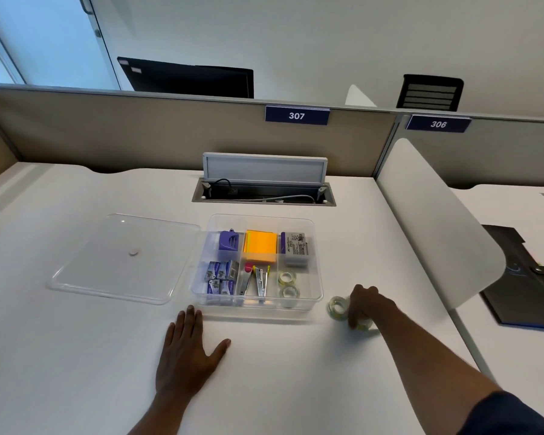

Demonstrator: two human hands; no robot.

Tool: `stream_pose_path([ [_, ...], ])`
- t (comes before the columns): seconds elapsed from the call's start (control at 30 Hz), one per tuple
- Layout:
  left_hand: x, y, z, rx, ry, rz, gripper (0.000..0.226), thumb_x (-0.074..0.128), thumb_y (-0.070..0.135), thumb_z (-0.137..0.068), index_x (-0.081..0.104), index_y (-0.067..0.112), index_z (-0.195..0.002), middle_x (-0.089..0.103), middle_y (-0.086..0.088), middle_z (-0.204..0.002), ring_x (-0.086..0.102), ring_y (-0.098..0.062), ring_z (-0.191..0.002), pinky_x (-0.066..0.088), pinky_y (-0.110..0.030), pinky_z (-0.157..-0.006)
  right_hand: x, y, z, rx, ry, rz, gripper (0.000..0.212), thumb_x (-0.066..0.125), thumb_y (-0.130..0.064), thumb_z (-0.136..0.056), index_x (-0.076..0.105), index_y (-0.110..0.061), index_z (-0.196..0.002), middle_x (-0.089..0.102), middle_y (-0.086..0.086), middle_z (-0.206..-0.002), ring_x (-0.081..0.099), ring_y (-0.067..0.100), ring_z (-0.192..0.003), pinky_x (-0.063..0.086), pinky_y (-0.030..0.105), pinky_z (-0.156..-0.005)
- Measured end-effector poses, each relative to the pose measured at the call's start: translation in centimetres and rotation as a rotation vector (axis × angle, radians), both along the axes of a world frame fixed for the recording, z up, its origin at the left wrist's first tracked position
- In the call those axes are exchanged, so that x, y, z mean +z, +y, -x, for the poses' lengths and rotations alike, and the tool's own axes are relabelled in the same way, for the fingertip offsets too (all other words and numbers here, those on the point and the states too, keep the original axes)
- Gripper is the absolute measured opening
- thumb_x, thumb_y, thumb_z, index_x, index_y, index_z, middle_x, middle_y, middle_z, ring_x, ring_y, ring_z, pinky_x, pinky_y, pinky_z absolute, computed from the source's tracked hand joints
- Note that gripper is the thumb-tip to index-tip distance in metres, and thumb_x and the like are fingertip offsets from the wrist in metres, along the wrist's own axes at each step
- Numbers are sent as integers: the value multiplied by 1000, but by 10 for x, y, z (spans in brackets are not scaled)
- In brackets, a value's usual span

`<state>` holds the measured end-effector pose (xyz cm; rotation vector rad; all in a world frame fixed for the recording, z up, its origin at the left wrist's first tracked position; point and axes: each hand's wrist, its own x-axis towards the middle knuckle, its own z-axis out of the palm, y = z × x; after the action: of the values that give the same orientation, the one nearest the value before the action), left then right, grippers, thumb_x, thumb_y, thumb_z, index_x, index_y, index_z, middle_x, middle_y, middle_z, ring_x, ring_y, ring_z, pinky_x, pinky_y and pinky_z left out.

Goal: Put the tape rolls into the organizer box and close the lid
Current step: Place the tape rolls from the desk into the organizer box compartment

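Note:
A clear organizer box (318,287) stands open on the white desk. Two clear tape rolls (288,284) lie in its front right compartment. Its clear lid (123,259) lies flat on the desk to the box's left. Right of the box, tape rolls (338,307) sit on the desk, one in plain sight and another partly hidden under my right hand (366,304), whose fingers curl down around them. My left hand (190,353) rests flat on the desk just in front of the box's front left corner, fingers spread.
The other compartments hold a purple sharpener, orange sticky notes, staple boxes, staple removers and an eraser box. An open cable hatch (264,189) sits behind the box. A white divider panel (437,227) rises at the right, with a dark folder (528,277) beyond it.

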<state>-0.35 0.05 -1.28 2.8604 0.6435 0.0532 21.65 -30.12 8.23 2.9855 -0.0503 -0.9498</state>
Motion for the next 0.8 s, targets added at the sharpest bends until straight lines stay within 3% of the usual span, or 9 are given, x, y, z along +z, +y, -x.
stream_pose_path([
  [0.1, 1, 0, -1, 1, 2, 3, 99, 20, 80, -78, 26, 10, -147, 22, -9, -157, 18, -24, -146, 18, -41, -119, -12, -6, 4, 79, -117, 25, 66, 80, -19, -69, 43, -7, -122, 49, 14, -124, 56, 30, -116, 49, 35, -90],
  [0.2, 2, -2, -1, -3, -4, 7, 100, 20, 80, -77, 27, 9, -147, 24, -10, -157, 19, -25, -145, 19, -41, -118, -10, -7, -2, 112, -154, 1, 45, 70, -10, -73, 55, -6, -116, 60, 15, -121, 60, 29, -112, 52, 33, -85],
  [0.3, 3, -2, 0, -3, 1, 5, 101, 17, 81, -77, 26, 9, -147, 23, -10, -157, 18, -25, -146, 17, -41, -119, -4, -3, -8, 75, -191, -69, 34, 65, -9, -76, 61, -6, -110, 63, 17, -118, 63, 32, -110, 53, 32, -85],
  [0.4, 3, -1, -1, -2, -8, 8, 100, 20, 80, -77, 27, 9, -147, 23, -10, -157, 18, -25, -146, 17, -41, -118, -2, 5, -17, 40, -351, -209, 25, 51, -6, -81, 60, -3, -104, 64, 18, -114, 63, 35, -106, 52, 33, -85],
  [0.5, 2, 0, -1, -2, 1, 5, 99, 21, 80, -77, 27, 10, -147, 23, -9, -157, 18, -25, -146, 17, -40, -118, 9, 23, -25, 7, -487, -356, 23, 48, -4, -81, 61, -5, -100, 66, 18, -105, 65, 37, -96, 52, 32, -79],
  [0.6, 3, -1, -1, -4, 9, 2, 99, 19, 80, -77, 24, 10, -148, 20, -9, -158, 16, -24, -146, 15, -39, -119, 20, 47, -31, 37, -595, -485, 28, 52, -8, -84, 59, -7, -111, 65, 21, -104, 63, 38, -99, 52, 36, -82],
  [0.7, 3, -1, 0, -7, 10, 0, 100, 17, 80, -77, 21, 11, -149, 17, -8, -159, 13, -23, -147, 12, -38, -119, 30, 71, -34, 67, -592, -578, 42, 64, -11, -81, 56, -9, -122, 61, 21, -113, 55, 36, -109, 46, 36, -90],
  [0.8, 3, -1, 0, -12, 0, 12, 100, 19, 80, -78, 21, 10, -148, 17, -9, -159, 13, -24, -147, 12, -39, -119, 33, 89, -33, 225, -518, -582, 44, 67, -13, -79, 59, -9, -121, 64, 21, -115, 58, 35, -108, 48, 34, -89],
])
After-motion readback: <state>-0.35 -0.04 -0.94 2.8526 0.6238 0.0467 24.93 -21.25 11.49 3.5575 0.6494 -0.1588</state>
